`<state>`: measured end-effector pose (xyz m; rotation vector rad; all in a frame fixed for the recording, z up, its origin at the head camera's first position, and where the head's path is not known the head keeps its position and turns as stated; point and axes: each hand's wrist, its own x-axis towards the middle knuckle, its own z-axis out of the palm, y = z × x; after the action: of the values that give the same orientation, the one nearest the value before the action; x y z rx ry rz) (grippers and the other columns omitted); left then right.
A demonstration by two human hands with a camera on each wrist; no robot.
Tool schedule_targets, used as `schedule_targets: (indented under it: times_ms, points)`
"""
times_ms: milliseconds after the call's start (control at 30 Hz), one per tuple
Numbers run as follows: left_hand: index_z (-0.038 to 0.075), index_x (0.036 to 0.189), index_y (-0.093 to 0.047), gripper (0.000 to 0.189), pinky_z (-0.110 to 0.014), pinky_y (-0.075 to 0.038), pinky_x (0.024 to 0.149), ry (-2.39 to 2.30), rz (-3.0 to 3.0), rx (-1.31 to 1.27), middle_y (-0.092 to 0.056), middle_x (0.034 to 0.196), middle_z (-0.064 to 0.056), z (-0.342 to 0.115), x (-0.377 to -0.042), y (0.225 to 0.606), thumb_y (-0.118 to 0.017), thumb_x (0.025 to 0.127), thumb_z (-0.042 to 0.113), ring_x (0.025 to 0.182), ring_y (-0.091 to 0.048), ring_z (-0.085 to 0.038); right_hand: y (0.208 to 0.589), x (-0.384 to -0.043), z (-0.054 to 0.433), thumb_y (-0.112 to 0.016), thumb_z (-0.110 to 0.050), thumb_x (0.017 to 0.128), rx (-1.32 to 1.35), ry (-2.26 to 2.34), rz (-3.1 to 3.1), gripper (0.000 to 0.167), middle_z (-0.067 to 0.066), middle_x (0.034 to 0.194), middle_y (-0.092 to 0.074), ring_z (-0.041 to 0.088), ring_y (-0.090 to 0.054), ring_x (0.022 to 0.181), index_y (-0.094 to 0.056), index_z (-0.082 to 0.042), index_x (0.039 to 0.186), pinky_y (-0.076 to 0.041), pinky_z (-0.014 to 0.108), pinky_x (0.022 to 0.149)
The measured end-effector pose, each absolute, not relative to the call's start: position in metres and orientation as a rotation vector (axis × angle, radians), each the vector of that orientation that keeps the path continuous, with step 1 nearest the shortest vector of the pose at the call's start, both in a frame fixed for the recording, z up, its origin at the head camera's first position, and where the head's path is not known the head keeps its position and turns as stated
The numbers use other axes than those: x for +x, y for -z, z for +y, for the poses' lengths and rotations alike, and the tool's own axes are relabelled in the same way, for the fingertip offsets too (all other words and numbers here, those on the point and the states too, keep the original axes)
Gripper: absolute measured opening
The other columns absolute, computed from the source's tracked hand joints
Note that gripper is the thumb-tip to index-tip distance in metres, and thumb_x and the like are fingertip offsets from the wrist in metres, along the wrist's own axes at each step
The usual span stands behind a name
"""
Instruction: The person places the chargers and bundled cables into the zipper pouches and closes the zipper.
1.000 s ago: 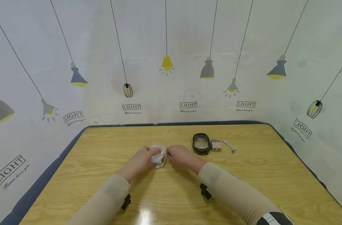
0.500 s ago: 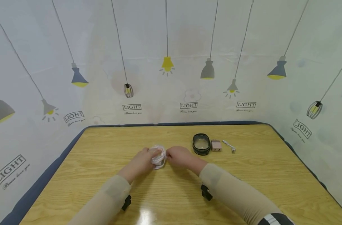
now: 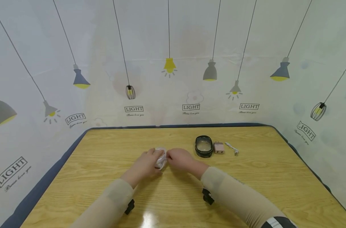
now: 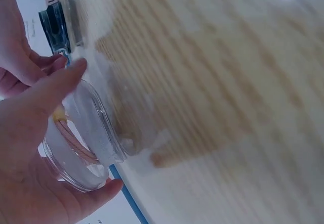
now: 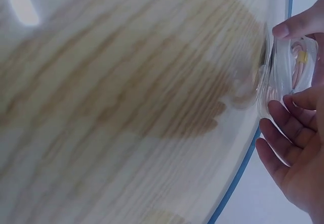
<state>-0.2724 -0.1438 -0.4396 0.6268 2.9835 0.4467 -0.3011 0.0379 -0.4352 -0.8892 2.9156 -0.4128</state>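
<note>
A clear rounded case (image 4: 91, 118) with a coiled pink cable (image 4: 76, 143) inside is held above the table's middle. My left hand (image 3: 144, 163) grips it from the left, thumb on the near side and fingers round the other. At the case's right edge my right hand (image 3: 180, 158) pinches with thumb and forefinger. What small part lies in that pinch is hidden, and I cannot tell what it is. The other fingers (image 5: 283, 140) of the right hand spread loosely below the case in the right wrist view.
Right of the hands, on the wooden table (image 3: 104, 148), stands a clear case with black trim (image 3: 203, 146). Beside it are a pink two-port charger plug (image 3: 219, 148) and a short white cable (image 3: 232, 148). A cloth with printed lamps (image 3: 187, 79) surrounds the table.
The clear case has turned in my left hand, whose fingers now cover more of it. My right hand has shifted slightly left and stays at the case's edge.
</note>
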Motion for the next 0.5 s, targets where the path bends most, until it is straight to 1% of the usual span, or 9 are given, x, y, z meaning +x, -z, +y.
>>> schedule_targets:
  times_ms: [67, 167, 333, 500]
  points:
    - [0.016, 0.147, -0.043, 0.075, -0.057, -0.044, 0.094, -0.44, 2.988, 0.628, -0.039, 0.143, -0.029, -0.1433, -0.2726, 0.4413, -0.081, 0.082, 0.026, 0.121, -0.045, -0.049, 0.4345, -0.3004, 0.0372, -0.055, -0.016, 0.099, -0.899, 0.412, 2.917, 0.018, -0.004, 0.077, -0.063, 0.011, -0.055, 0.067, -0.068, -0.012, 0.088, -0.049, 0.031, 0.065]
    - [0.017, 0.146, -0.044, 0.069, -0.058, -0.045, 0.094, -0.412, 2.996, 0.645, -0.039, 0.143, -0.03, -0.1429, -0.2722, 0.4418, -0.077, 0.086, 0.024, 0.12, -0.046, -0.05, 0.4339, -0.2993, 0.0366, -0.055, -0.017, 0.099, -0.917, 0.384, 2.916, 0.018, -0.003, 0.079, -0.064, 0.011, -0.056, 0.069, -0.068, -0.012, 0.088, -0.05, 0.033, 0.067]
    - [0.017, 0.147, -0.044, 0.065, -0.061, -0.042, 0.096, -0.376, 2.997, 0.661, -0.037, 0.145, -0.029, -0.1418, -0.2709, 0.4412, -0.072, 0.09, 0.027, 0.122, -0.043, -0.054, 0.4331, -0.2967, 0.0348, -0.054, -0.016, 0.1, -1.001, 0.334, 2.883, 0.018, 0.0, 0.084, -0.067, 0.014, -0.061, 0.076, -0.068, -0.01, 0.091, -0.051, 0.036, 0.073]
    - [0.016, 0.148, -0.043, 0.063, -0.062, -0.04, 0.098, -0.397, 2.995, 0.634, -0.035, 0.147, -0.029, -0.1407, -0.2696, 0.4404, -0.07, 0.092, 0.029, 0.123, -0.041, -0.055, 0.4335, -0.2954, 0.0332, -0.053, -0.016, 0.1, -1.029, 0.332, 2.875, 0.018, 0.002, 0.086, -0.067, 0.016, -0.062, 0.079, -0.067, -0.01, 0.091, -0.051, 0.037, 0.075]
